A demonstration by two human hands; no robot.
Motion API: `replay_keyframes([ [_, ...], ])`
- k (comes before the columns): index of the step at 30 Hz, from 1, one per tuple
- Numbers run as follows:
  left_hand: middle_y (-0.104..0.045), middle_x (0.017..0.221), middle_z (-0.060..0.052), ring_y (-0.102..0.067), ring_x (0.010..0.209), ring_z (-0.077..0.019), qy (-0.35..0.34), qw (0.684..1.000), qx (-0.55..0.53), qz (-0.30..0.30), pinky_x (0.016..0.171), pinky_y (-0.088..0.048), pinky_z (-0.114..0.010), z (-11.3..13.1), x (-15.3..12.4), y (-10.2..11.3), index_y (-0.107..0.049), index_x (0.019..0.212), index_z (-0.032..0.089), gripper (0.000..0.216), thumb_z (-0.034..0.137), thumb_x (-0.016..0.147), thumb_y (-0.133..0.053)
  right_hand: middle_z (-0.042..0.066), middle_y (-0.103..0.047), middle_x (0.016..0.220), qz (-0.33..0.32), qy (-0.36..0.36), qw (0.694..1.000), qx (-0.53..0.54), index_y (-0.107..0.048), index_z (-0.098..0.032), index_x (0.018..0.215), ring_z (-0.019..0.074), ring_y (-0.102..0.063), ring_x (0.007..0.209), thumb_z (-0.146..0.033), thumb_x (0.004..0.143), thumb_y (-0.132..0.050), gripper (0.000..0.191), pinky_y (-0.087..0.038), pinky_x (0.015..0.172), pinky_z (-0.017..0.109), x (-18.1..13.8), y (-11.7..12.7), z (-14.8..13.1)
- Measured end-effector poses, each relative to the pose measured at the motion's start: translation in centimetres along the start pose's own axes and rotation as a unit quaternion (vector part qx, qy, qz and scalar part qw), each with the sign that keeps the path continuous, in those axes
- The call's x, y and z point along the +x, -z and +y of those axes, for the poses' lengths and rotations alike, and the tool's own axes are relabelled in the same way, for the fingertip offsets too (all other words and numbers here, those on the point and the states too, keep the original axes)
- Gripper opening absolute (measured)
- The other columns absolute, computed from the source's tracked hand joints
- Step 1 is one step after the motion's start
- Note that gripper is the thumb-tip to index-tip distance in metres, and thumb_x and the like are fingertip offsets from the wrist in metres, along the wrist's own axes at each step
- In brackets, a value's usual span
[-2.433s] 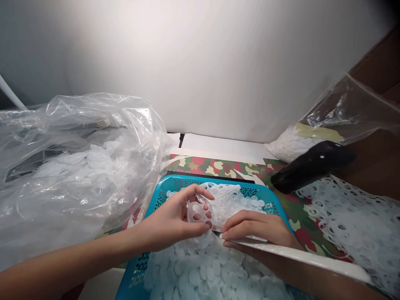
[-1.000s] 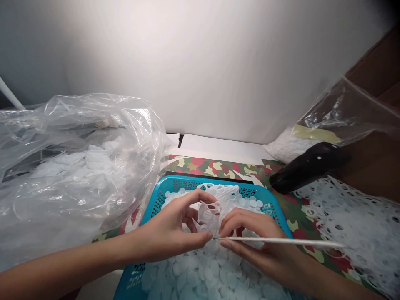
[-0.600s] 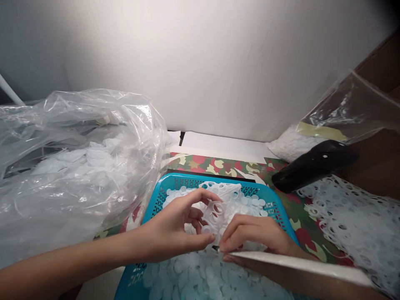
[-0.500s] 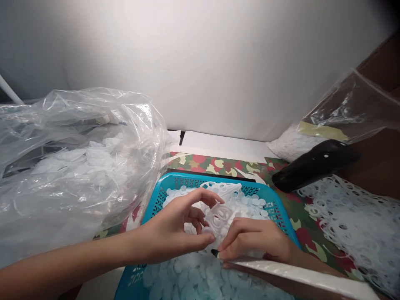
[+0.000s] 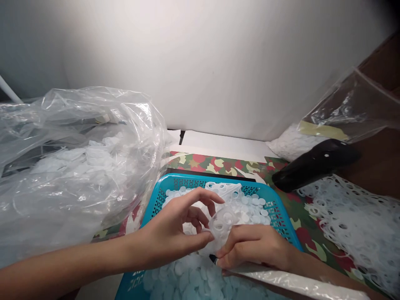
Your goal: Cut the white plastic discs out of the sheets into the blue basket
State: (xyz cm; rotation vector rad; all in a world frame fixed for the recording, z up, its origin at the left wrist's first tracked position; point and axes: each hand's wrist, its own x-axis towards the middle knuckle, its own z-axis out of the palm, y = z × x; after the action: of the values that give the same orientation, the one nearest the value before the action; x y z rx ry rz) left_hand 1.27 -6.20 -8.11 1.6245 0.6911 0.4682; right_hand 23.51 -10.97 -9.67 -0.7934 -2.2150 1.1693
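Observation:
My left hand (image 5: 179,223) is curved over the basket, thumb and fingers bent around the edge of a translucent plastic piece with round holes (image 5: 222,225). Its index finger arches above that piece without closing on it. Close by on the right, my right hand (image 5: 259,246) is closed around a white, plastic-wrapped rod (image 5: 290,280) with a black tip (image 5: 213,258). The right fingertips are at the holed piece's lower edge; whether they pinch it is hidden. Beneath both hands, many small whitish discs (image 5: 193,279) fill a blue perforated basket (image 5: 283,216).
A large clear plastic bag (image 5: 137,125) with white pieces inside lies at the left. To the right are a black tapered object (image 5: 312,164) and a heap of holed plastic sheets (image 5: 362,233). A camouflage-patterned cover (image 5: 215,163) lies under the basket, before a pale wall (image 5: 203,66).
The holed piece has turned and shifted slightly right and down between my hands. My right hand and the rod have dropped a little. My left hand stays nearly in place.

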Motion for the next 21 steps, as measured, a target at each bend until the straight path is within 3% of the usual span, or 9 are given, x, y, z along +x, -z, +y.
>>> replay_keyframes([
  [8, -0.050, 0.113, -0.003, -0.055, 0.086, -0.0147, 0.030, 0.999, 0.007, -0.011, 0.075, -0.048, -0.031, 0.3, 0.2, 0.4, -0.042, 0.119, 0.027, 0.029, 0.029, 0.091, -0.052, -0.001, -0.065, 0.085, 0.088, -0.126, 0.988, -0.016, -0.062, -0.020, 0.085, 0.0096, -0.061, 0.078, -0.024, 0.089, -0.059, 0.006, -0.046, 0.072, 0.021, 0.2, 0.6, -1.9],
  [12, -0.049, 0.115, -0.005, -0.053, 0.095, -0.0179, 0.054, 0.997, 0.033, -0.040, 0.083, -0.048, -0.034, 0.7, 0.3, 0.5, -0.039, 0.121, 0.024, 0.037, 0.026, 0.088, -0.055, -0.003, -0.062, 0.079, 0.113, -0.173, 0.978, 0.015, -0.061, -0.021, 0.084, 0.0092, -0.057, 0.072, -0.029, 0.089, -0.058, 0.010, -0.043, 0.064, 0.020, 0.4, 0.8, -1.8],
  [17, -0.049, 0.114, -0.005, -0.056, 0.090, -0.0166, 0.046, 0.997, 0.008, -0.058, 0.076, -0.049, -0.032, 0.3, 0.2, 0.3, -0.035, 0.123, 0.025, 0.045, 0.021, 0.085, -0.058, -0.003, -0.062, 0.078, 0.111, -0.177, 0.977, 0.030, -0.061, -0.021, 0.084, 0.0090, -0.056, 0.072, -0.029, 0.089, -0.058, 0.010, -0.043, 0.063, 0.019, 0.5, 0.8, -1.9],
  [21, -0.050, 0.115, -0.003, -0.055, 0.093, -0.0164, 0.055, 0.997, 0.010, -0.054, 0.081, -0.048, -0.033, 0.1, 0.1, 0.2, -0.034, 0.124, 0.029, 0.049, 0.021, 0.083, -0.060, -0.003, -0.062, 0.081, 0.110, -0.168, 0.979, 0.016, -0.061, -0.021, 0.085, 0.0093, -0.057, 0.074, -0.029, 0.089, -0.058, 0.009, -0.043, 0.065, 0.019, 0.3, 0.9, -1.7],
])
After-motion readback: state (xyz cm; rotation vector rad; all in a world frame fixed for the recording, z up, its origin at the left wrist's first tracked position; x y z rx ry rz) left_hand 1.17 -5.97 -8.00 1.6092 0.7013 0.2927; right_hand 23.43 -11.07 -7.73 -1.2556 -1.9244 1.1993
